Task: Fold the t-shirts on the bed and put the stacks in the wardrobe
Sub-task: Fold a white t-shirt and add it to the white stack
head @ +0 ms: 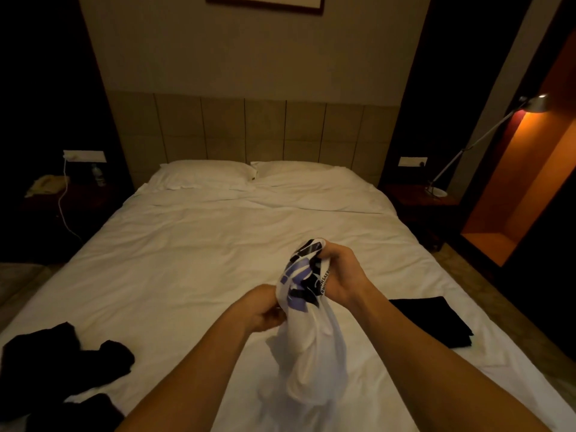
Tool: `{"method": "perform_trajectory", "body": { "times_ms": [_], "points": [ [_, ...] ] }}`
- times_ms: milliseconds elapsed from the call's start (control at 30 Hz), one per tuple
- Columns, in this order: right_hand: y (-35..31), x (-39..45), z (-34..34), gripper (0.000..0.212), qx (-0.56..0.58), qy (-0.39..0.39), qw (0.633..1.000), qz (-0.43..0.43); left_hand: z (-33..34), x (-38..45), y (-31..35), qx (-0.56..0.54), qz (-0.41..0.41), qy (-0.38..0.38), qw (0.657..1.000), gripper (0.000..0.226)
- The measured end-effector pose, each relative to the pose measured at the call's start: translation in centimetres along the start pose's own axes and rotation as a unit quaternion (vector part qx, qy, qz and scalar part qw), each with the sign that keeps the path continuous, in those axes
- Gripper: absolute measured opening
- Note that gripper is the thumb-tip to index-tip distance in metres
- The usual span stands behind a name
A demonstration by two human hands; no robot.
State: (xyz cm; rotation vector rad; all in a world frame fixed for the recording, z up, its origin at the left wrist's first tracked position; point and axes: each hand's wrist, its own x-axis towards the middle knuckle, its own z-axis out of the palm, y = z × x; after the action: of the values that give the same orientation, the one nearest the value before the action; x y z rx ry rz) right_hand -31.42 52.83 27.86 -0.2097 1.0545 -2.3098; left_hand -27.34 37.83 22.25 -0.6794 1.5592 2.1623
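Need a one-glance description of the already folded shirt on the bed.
Start at the white bed and go to its right edge, beside the right forearm. The folded black shirt lies flat there as a neat rectangle, unlike the crumpled black clothes at left.

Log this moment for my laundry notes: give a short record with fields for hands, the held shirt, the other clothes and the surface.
left hand: grips the white shirt low on its bunch
right hand: grips its printed top
white shirt: bunched, unfolded, hanging onto the bed
black clothes: loose heap, near left
folded black shirt: flat, right side
bed: white sheet
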Motion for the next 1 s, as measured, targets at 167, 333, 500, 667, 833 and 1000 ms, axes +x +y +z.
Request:
{"method": "perform_trajectory", "body": {
  "times_ms": [167, 333, 500, 667, 833, 1000],
  "points": [
    [-1.6, -1.7, -1.9, 0.047, -0.012, 0.014, 1.000, 0.018, 1.0, -1.9, 4.3, -0.071, 0.082, 0.041, 0.993, 0.022],
    [-3.1, -2.9, -2.0, 0.040, -0.186, 0.075, 0.978, 0.061, 2.4, -4.0, 9.2, -0.072, 0.180, 0.031, 0.981, 0.018],
    [-3.6, -1.8, 1.1, 0.061, -0.515, 0.006, 0.851, 0.107, 6.0, -6.9, 11.5, 0.081, 0.269, -0.007, 0.960, 0.021],
    [-3.0, -0.5, 2.1, 0.025, -0.628, -0.027, 0.778, -0.027, 6.2, -8.0, 12.0, 0.200, 0.346, 0.039, 0.916, 0.013],
    [-3.1, -0.1, 1.3, 0.019, -0.595, 0.003, 0.789, -0.151, 2.1, -6.4, 9.9, 0.153, 0.356, 0.053, 0.920, 0.027],
    [-3.0, 0.5, 1.0, 0.014, -0.580, 0.033, 0.787, -0.206, 0.0, -4.3, 5.6, 0.074, 0.305, -0.031, 0.949, 0.033]
  ]
}}
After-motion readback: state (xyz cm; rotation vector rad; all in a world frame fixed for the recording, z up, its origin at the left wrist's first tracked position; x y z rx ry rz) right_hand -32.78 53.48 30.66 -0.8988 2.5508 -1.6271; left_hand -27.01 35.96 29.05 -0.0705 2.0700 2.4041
